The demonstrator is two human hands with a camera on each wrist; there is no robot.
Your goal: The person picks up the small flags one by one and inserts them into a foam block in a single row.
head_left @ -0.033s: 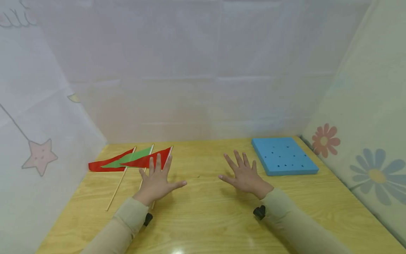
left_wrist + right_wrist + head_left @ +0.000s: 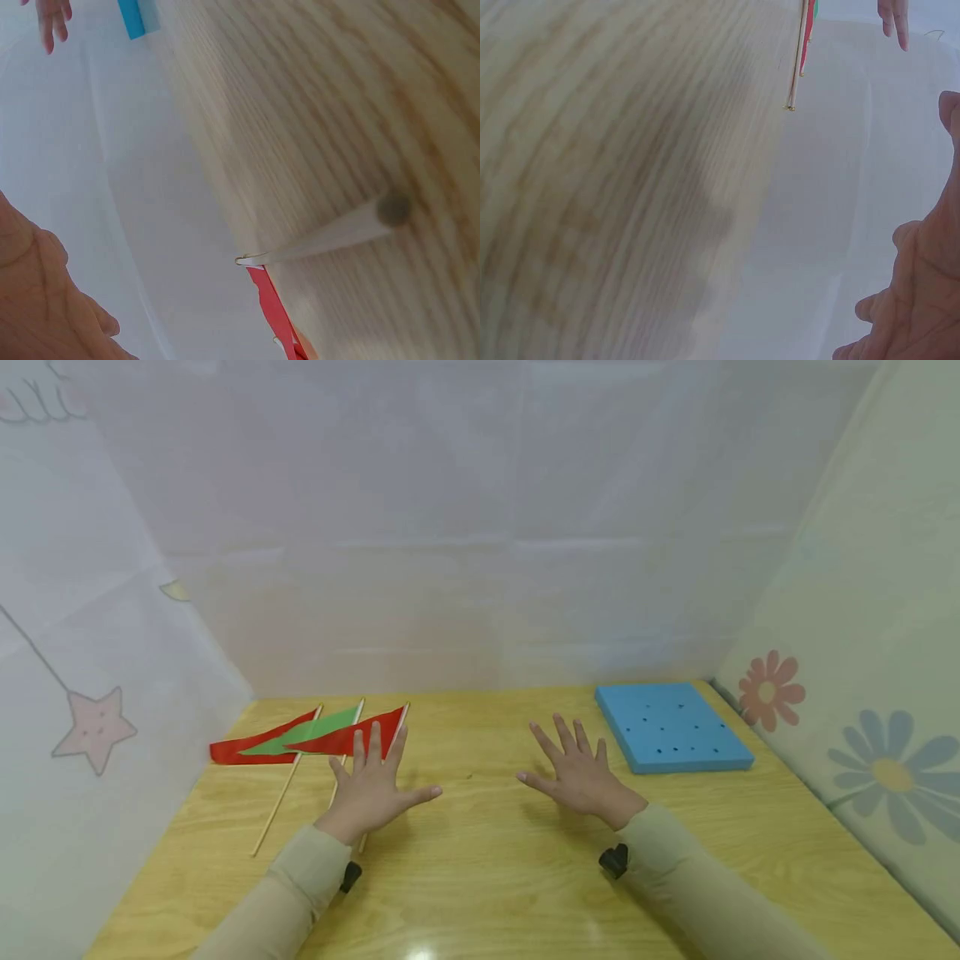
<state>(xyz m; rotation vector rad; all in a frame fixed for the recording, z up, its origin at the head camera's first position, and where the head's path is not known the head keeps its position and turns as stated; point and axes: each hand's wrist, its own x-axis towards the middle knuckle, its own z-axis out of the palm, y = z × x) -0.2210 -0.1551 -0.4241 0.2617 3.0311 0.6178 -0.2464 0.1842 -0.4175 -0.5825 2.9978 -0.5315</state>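
My left hand point(image 2: 371, 795) hovers over the table with its fingers spread and holds nothing. Beneath and beyond it lie a red pennant flag point(image 2: 386, 731), a green pennant flag point(image 2: 322, 732) and another red pennant flag point(image 2: 232, 752), overlapping, each on a thin wooden stick. The hand hides part of two sticks; one stick point(image 2: 330, 238) ends close to the camera in the left wrist view. My right hand point(image 2: 585, 781), likewise spread and holding nothing, is raised left of a blue board point(image 2: 667, 727) dotted with small holes.
The wood-grain table point(image 2: 480, 860) is bounded by a pale cloth wall point(image 2: 480, 568) at the back. A side sheet with a star point(image 2: 93, 727) stands at left, and one with flowers point(image 2: 892, 775) at right. A dark strap part point(image 2: 614, 862) shows at the right wrist.
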